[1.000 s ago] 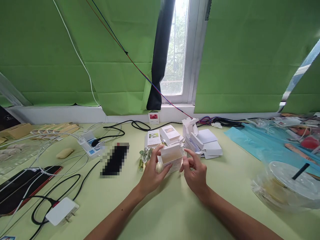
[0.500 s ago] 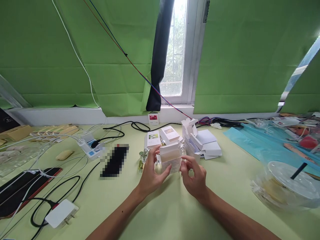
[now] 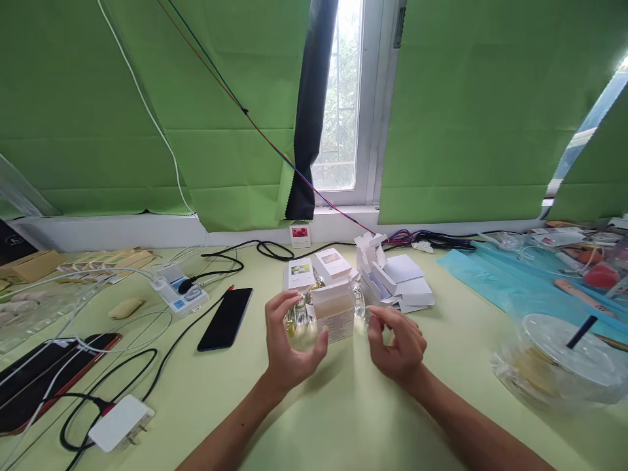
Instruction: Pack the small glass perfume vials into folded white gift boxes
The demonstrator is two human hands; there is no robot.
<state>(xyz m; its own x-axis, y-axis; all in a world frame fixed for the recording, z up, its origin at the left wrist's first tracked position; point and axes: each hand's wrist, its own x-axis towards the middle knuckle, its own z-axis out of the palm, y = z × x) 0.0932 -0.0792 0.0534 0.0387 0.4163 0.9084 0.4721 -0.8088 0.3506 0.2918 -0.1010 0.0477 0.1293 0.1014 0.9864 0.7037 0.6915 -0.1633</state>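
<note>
A small white box stands on the pale green table with its top open and a flap raised at the back. My left hand is beside the box's left edge, thumb and fingers spread apart, holding nothing. To the right of the box is my right hand, its fingers curled and thumb against the index finger; whether anything small is between them is hidden. Shiny silver and gold wrapped pieces lie behind my left hand. Two boxes with pictures, one green and one beige, lie behind the open box.
Folded white cartons are piled at the back right. A black phone, a power strip, cables and a white adapter lie on the left. On the right are a lidded cup in plastic and blue sheeting.
My left hand has let go of the box and opened away to the left. My right hand has moved off the box, to the right. The box stays standing on the table.
</note>
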